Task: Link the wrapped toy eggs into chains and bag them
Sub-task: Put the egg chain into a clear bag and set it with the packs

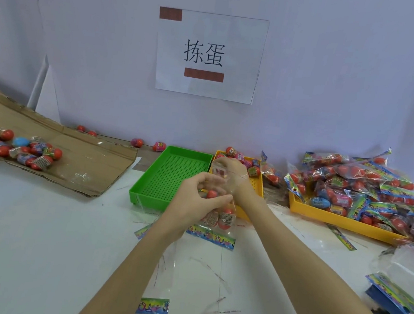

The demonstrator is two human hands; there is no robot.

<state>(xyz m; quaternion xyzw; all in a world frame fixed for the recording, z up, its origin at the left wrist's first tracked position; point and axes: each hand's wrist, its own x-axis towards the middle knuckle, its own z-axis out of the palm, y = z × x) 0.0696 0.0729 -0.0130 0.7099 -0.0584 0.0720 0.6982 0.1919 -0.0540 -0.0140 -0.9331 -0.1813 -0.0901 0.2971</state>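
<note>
Over the middle of the table point(41, 216), the left hand point(196, 196) pinches light, slippery wrapped eggs point(220, 215) while the right hand point(230, 172) grips the limp clear bag point(221, 171), best held by its mouth.

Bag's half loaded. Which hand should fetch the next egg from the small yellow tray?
Right hand, probably. It pinches the clear bag's top right above the small yellow tray. The left hand grips the eggs at the bag's middle and sits farther from the tray.
</note>
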